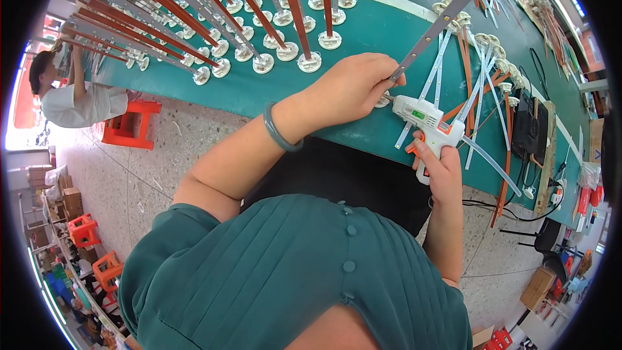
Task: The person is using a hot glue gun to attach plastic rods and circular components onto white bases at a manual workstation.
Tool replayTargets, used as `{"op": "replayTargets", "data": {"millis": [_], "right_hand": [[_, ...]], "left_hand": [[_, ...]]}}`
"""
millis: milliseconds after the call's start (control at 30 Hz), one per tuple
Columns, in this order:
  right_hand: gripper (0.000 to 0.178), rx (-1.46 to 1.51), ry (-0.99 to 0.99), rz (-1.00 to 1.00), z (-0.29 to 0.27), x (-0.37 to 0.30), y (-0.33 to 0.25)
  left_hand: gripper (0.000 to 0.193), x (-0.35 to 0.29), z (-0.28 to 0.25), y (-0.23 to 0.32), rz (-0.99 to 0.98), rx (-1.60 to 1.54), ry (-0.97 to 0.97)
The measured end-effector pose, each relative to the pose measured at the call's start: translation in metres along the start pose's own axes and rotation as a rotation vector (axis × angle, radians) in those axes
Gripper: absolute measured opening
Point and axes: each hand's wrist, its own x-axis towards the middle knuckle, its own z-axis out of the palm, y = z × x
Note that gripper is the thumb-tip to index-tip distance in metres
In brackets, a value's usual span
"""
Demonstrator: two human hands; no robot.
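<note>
My left hand point(355, 87), wearing a grey-green bangle point(278, 131) at the wrist, pinches the lower end of a grey LED strip point(447, 23) that rises toward the upper right. Below those fingers a round white base point(383, 99) shows in part on the green table. My right hand point(442, 172) grips a white and orange glue gun point(424, 115), a finger by its orange trigger. The gun's nozzle points left, close to the base and strip end; whether it touches them I cannot tell. A long translucent glue stick point(495, 165) extends from the gun's back.
Rows of white bases point(262, 63) bearing upright grey and brown strips fill the table's far left. Loose strips with bases point(483, 78) lie to the right, beside a black device point(530, 123) and cables. Another person point(78, 94) sits at left near a red stool point(131, 124).
</note>
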Motion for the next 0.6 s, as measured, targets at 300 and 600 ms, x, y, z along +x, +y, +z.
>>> {"op": "replayTargets", "data": {"millis": [300,600], "right_hand": [[0.024,0.014,0.008,0.032,-0.0007,-0.0004,-0.0030],[0.032,0.061,0.060,0.060,-0.0020,-0.0034,-0.0031]], "left_hand": [[0.008,-0.0006,-0.0004,0.0007,0.014,0.015,-0.009],[0.009,-0.0033,0.0013,0.0022,0.021,0.015,-0.009]]}}
